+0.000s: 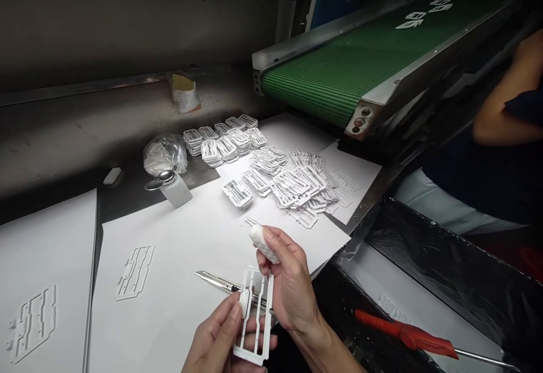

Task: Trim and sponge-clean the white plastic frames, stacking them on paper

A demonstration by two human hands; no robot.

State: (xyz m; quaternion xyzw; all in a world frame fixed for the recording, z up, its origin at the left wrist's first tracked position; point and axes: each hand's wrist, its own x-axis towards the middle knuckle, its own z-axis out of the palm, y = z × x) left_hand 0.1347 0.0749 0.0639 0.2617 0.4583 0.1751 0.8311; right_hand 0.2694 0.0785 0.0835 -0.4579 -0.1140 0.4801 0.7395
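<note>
My left hand (223,330) pinches a thin white plastic frame with slots (250,356) by its left edge, with some fingers behind it. My right hand (292,285) grips a small tool with a white wrapped handle (263,241); a thin metal tip points up and left from it. The frame's upper right corner lies against the right hand's fingers. Beneath the frame, a silver utility knife (216,280) rests on the white sheet, partly hidden. Another slotted frame (136,271) lies flat to the left.
Stacked and heaped white frames (297,183) fill the table's back. Nearby stand a white bottle (176,192), a clear plastic bag (165,155) and a tape roll (185,94). A green conveyor (331,67) carries parts. At right are a red-handled tool (407,330) and a person's arm (503,98).
</note>
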